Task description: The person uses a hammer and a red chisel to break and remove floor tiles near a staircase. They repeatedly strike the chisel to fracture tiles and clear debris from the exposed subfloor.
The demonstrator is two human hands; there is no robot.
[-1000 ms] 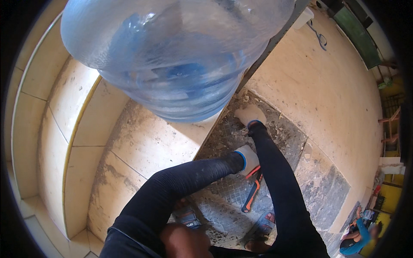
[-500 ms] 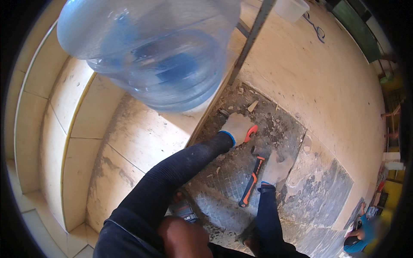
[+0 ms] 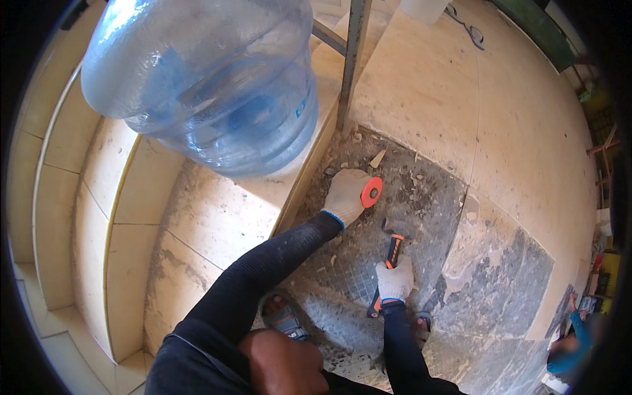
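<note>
My left hand [image 3: 345,196], in a pale work glove with a blue cuff, is closed around a chisel whose round orange guard [image 3: 371,192] faces up; its blade is hidden below the glove. My gloved right hand [image 3: 395,280] wraps the black and orange handle of a hammer [image 3: 395,245]. The hammer's dark head [image 3: 398,227] points away from me, low over or resting on the broken floor. Beneath both hands lies a patch of stripped floor [image 3: 431,217] with grey rubble, and a pale shard [image 3: 377,158] sits beyond the chisel.
A large clear-blue water bottle [image 3: 217,92] stands at upper left, beside a metal post [image 3: 352,66]. Tiled steps [image 3: 125,263] run down the left. Beige floor tiles [image 3: 520,151] border the patch at right. My sandalled foot [image 3: 284,316] is near; another person [image 3: 569,345] is at far right.
My right hand has come down and back from beside the hammer head and taken hold of its handle. The left hand has shifted slightly left in view, still with the chisel.
</note>
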